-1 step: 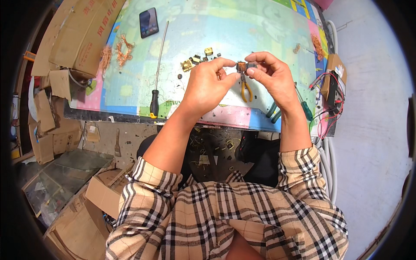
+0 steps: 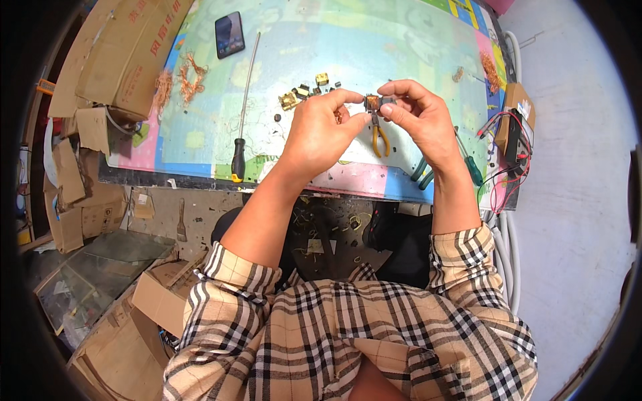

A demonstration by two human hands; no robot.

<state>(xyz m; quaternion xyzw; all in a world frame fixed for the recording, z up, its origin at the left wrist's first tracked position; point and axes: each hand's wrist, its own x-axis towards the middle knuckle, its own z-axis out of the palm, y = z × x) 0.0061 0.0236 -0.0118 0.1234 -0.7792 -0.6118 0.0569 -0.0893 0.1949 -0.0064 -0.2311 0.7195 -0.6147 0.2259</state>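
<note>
Over the table, a small copper-wound coil (image 2: 372,102) with dark ends is between my hands. My right hand (image 2: 426,121) pinches its dark right end between thumb and fingers. My left hand (image 2: 319,131) is curled, with a bunch of copper wire (image 2: 342,115) showing among its fingers; its index fingertip and thumb come up close to the coil's left side. Just below the coil lie yellow-handled pliers (image 2: 381,142), their head partly hidden. Small yellow and black transformer parts (image 2: 303,91) are scattered beyond my left hand.
A long screwdriver (image 2: 239,160) and a phone (image 2: 230,35) lie on the left of the table (image 2: 294,60). Copper wire tangles (image 2: 192,78) sit by a cardboard box (image 2: 134,60). Green-handled tools (image 2: 473,170) and a black device with red leads (image 2: 513,138) are at right.
</note>
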